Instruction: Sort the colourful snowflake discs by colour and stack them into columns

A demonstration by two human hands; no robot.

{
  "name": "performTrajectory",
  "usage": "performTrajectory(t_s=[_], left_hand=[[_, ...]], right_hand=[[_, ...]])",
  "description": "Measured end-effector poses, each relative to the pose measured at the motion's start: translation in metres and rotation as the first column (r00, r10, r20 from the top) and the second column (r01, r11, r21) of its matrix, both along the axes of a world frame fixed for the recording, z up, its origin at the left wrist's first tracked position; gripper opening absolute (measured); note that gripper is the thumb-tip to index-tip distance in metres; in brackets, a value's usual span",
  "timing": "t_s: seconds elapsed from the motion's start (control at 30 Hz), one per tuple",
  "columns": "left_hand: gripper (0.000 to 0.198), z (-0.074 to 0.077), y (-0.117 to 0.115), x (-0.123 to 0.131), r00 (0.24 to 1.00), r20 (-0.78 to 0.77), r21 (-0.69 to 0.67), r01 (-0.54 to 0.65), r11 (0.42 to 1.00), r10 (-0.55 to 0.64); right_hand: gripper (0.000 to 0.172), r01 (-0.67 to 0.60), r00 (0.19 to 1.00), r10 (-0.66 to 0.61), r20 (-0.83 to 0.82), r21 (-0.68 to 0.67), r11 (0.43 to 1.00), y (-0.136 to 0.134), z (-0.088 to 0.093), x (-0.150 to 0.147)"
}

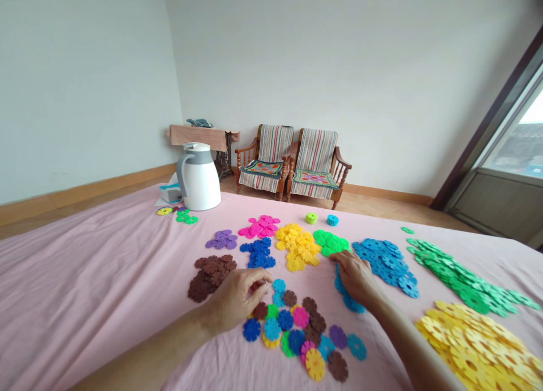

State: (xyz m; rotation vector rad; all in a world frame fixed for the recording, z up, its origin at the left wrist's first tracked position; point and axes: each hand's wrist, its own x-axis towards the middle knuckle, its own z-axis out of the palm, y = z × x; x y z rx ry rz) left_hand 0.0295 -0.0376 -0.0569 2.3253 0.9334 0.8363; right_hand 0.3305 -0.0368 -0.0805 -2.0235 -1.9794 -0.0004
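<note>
My left hand (241, 297) is closed, its thumb and fingertips drawn together above the near mixed snowflake discs; whatever they may hold is hidden. To the right, my right hand (355, 272) reaches forward with fingers stretched out and bent down, the tips at the near edge of the bright green discs (333, 243). Light blue discs (348, 295) lie partly beneath that hand. Between my arms spreads a loose mix of coloured discs (301, 337). Brown discs (210, 275) are piled beside my left hand, with dark blue discs (258, 253) just beyond it.
Yellow (297, 246), pink (259, 227), purple (222, 240) and blue (384, 261) disc piles lie around on the pink cloth (106, 300). Large green (462, 278) and yellow (475, 343) heaps are at right. A white jug (201, 179) stands at the far left.
</note>
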Motion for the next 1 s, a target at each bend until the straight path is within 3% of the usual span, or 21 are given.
performTrajectory(t_s=[0.27, 0.4, 0.6, 0.8, 1.0], left_hand=[[0.016, 0.0, 0.0, 0.0, 1.0, 0.008, 0.011, -0.001, 1.0, 0.001], [0.017, -0.002, 0.002, -0.001, 1.0, -0.002, 0.017, -0.01, 1.0, 0.01], [0.017, -0.002, 0.004, -0.002, 0.999, -0.02, 0.034, -0.043, 0.999, 0.044], [0.019, 0.0, 0.004, -0.002, 0.999, -0.029, 0.034, -0.044, 0.998, 0.045], [0.019, 0.0, 0.004, -0.002, 0.998, -0.04, 0.039, -0.045, 0.998, 0.046]], right_hand=[[0.037, 0.018, 0.998, -0.013, -0.058, 0.088, 0.996, 0.002, -0.002, -0.003], [0.023, -0.109, 0.968, 0.142, -0.208, 0.165, 0.98, -0.01, 0.011, -0.025], [0.016, -0.361, 0.843, 0.354, -0.404, 0.062, 0.931, -0.035, 0.029, -0.073], [0.013, -0.428, 0.822, 0.395, -0.41, 0.012, 0.904, -0.044, 0.028, -0.094], [0.013, -0.393, 0.793, 0.344, -0.503, 0.01, 0.92, -0.041, 0.023, -0.093]])
